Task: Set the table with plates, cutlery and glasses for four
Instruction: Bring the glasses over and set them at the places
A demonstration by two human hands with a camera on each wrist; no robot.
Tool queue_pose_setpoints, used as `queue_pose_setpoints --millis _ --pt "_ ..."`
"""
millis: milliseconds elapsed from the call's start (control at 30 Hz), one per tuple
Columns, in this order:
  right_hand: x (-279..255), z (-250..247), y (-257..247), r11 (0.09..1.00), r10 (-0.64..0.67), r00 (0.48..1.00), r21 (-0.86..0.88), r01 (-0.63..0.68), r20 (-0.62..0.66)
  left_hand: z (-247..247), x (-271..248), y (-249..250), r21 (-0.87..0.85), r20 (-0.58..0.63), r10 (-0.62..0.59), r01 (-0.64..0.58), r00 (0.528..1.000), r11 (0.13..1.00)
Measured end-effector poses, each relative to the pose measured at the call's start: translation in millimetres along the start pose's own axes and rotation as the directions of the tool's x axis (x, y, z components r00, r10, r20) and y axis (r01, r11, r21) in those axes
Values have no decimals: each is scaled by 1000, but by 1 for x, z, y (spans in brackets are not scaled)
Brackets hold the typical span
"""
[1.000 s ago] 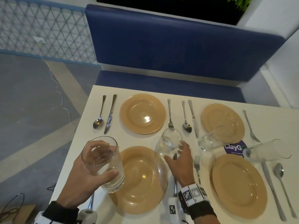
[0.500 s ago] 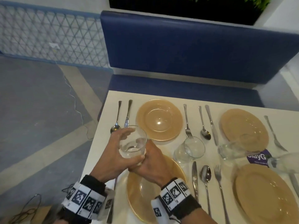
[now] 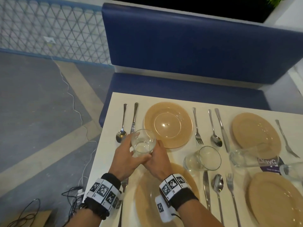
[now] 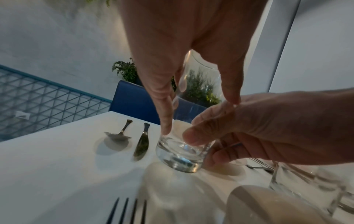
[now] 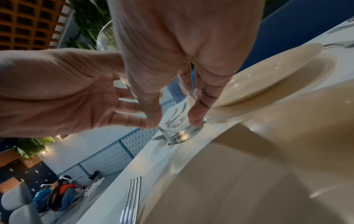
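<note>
Glass [image 3: 143, 143]: upright, empty, gripped by both hands, left hand [image 3: 127, 158] and right hand [image 3: 157, 163], at the table [image 3: 105, 158] between far plate [image 3: 168, 124] and near plate [image 3: 164, 199].
Risks: base clipping either rim or the knife [image 3: 134, 117]; slipping during handover.
Other glasses [image 3: 202, 158]: three, tipped over, empty.

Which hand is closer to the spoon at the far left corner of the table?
Left. The left hand grips the glass right beside that spoon; the right hand holds the glass's other side, farther away.
</note>
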State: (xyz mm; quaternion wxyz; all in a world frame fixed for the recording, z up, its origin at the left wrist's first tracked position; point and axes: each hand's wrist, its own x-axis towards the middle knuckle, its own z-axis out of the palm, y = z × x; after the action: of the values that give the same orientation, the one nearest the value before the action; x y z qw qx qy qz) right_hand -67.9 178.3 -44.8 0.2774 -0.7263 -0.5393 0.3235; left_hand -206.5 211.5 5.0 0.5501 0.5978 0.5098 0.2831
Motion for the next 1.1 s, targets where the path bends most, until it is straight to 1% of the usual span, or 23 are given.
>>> queue_pose_setpoints --millis 167,400,633,767,900,1100 --pt "4 5 -1 999 28 999 20 -28 -20 2 10 -11 27 -6 -3 3 1000 1000" --pt "4 6 -5 993 101 992 73 -95 -79 1 18 -11 65 4 9 -9 1000 998" --pt "-1 7 -6 976 167 984 153 -156 -62 0 22 -25 95 15 -76 74 997 993" --pt "5 9 -10 969 177 982 184 -163 -61 -2 33 -27 125 28 -90 86 996 988" --pt "9 10 -10 968 203 976 168 -187 -79 -3 36 -23 149 41 -89 82 995 985" --pt "12 8 -10 967 210 975 166 -195 -78 -4 38 -23 133 51 -105 98 993 986"
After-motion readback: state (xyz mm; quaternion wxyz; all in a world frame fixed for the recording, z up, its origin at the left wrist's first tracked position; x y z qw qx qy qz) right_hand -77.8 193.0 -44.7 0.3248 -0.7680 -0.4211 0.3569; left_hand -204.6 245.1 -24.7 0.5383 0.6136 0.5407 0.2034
